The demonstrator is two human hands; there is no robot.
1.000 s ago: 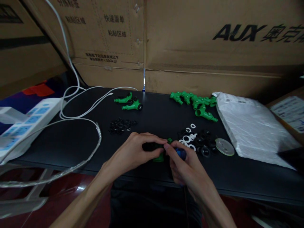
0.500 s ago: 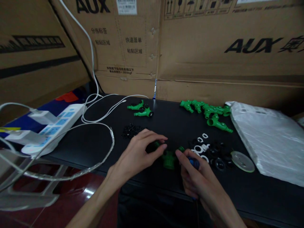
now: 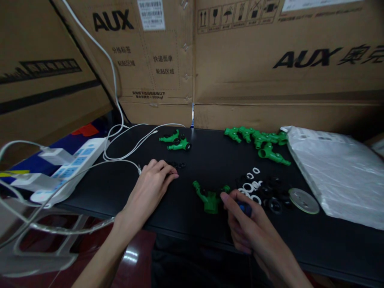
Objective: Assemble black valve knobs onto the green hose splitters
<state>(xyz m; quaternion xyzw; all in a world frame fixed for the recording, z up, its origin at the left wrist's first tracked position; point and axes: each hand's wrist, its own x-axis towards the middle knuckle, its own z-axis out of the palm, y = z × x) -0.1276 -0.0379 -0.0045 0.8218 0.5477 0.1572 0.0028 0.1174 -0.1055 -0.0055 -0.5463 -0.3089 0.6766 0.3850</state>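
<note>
While the right hand (image 3: 247,218), closed round a blue handle (image 3: 245,209), holds the green fitting (image 3: 211,202) at the front of the table (image 3: 207,162), the left hand (image 3: 153,180), half-curled, contents unclear, sits by small black parts (image 3: 179,164), best pinched lightly.

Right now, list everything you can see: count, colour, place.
cardboard boxes: several, brown, back and left
table: one, black, centre
power strip: one, white and blue, left
plugs: two, white, on power strip
cables: several, white, left
left fittings: two, green and black, table rear
right fittings: several, green, table rear
near fitting: one, green, front
small parts: several, black, left of centre
flat rings: several, white, right of centre
ring parts: several, black, beside flat rings
disc: one, silvery, beside ring parts
wrapped package: one, white, right
tool: one, blue, in right hand
floor: one, red, lower left
frame: one, grey, lower left
left hand: one, bare, at small parts
right hand: one, bare, around tool
</note>
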